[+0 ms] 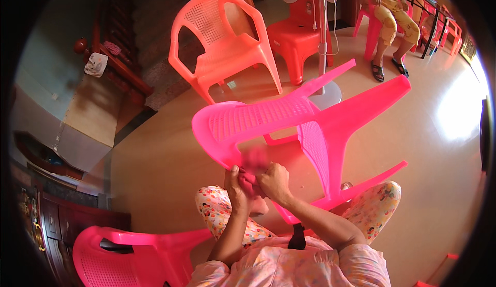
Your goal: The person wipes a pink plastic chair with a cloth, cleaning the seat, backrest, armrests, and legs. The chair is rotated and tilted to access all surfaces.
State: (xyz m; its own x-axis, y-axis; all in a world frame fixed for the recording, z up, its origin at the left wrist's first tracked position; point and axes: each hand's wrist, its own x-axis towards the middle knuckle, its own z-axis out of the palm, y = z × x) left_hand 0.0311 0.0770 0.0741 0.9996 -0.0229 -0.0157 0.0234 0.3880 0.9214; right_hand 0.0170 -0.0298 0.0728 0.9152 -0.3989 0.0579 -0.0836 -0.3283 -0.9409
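Observation:
A bright pink plastic armchair [267, 116] lies tipped over in front of my knees, its legs pointing right. My left hand [237, 190] is closed around a bunched dark pink cloth [248, 182], with the thumb against the chair's edge. Close beside it, my right hand [274, 180] is curled in a fist on the same cloth. Part of the cloth is blurred. Both hands hide a stretch of the chair near its arm, so I cannot tell whether the cloth is wrapped around it.
Another pink plastic chair [143, 261] stands at my lower left. Ahead are an orange armchair [221, 54], a red plastic chair [300, 35] and a pedestal fan [323, 93] with a hanging cord. A seated person [387, 19] is at upper right. A dark wooden cabinet [66, 221] is at left.

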